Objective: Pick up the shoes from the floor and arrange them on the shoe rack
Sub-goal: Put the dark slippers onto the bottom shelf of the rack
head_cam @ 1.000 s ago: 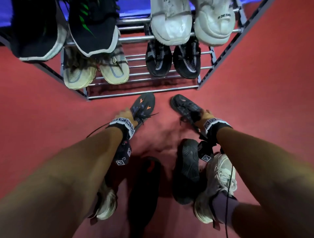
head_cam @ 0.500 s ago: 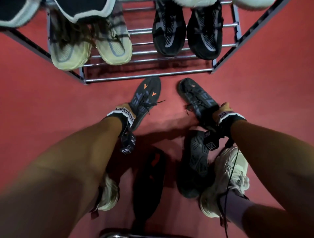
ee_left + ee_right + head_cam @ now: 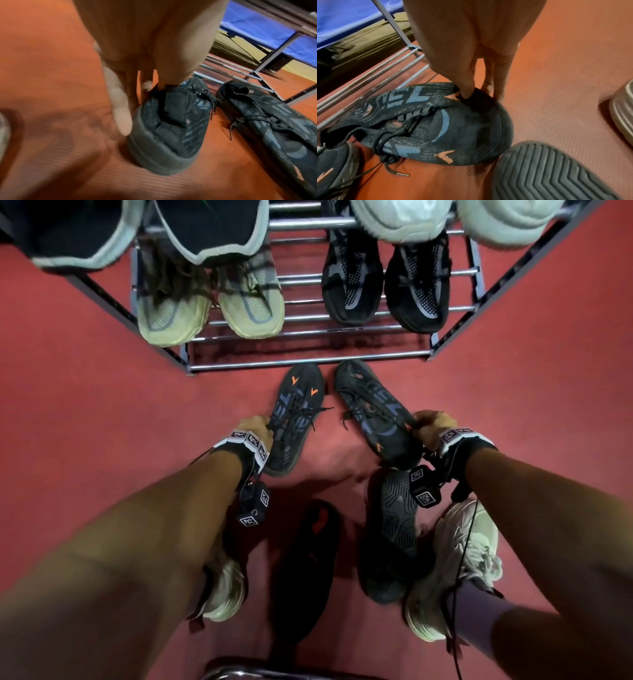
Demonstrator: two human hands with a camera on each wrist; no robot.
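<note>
Two dark knit shoes with orange marks lie toe-first at the shoe rack's (image 3: 308, 359) lowest front rail. My left hand (image 3: 255, 426) pinches the heel collar of the left shoe (image 3: 298, 412). In the left wrist view its fingers (image 3: 145, 86) are tucked into the collar of that shoe (image 3: 171, 128), with the other shoe (image 3: 265, 119) beside it. My right hand (image 3: 428, 426) pinches the heel collar of the right shoe (image 3: 373, 412). The right wrist view shows thumb and fingers (image 3: 467, 92) on this shoe's (image 3: 436, 121) rim.
The rack holds a beige pair (image 3: 171, 313) and a black pair (image 3: 352, 285) on a low shelf, more shoes above. A black shoe (image 3: 305, 559) and a sole-up dark shoe (image 3: 394, 535) lie on the red floor between my pale sneakers (image 3: 455, 559).
The two dark shoes' toes have swung closer together in front of the rack. Both hands have stayed at the shoes' heels.
</note>
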